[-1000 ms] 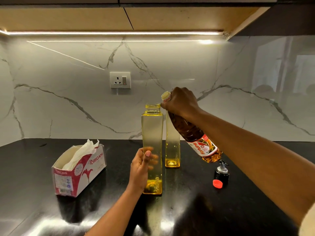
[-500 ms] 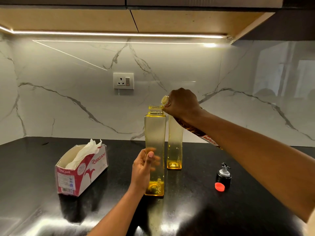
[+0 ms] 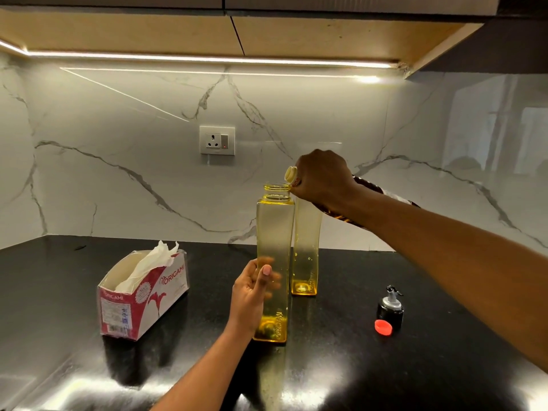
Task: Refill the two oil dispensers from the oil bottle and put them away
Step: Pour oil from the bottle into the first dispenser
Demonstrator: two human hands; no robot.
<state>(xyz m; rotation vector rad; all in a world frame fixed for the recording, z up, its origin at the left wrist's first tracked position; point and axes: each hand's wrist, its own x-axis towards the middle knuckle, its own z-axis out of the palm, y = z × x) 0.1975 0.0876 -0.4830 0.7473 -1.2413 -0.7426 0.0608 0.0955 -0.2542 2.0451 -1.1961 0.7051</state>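
Right hand grips the oil bottle at its neck. Its long axis runs rightward, with the mouth just above and right of the near dispenser top. Left hand holds this dispenser low.

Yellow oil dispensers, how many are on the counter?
2: the near dispenser, gripped by the left hand, and the far dispenser behind it to its right. None appears hidden.
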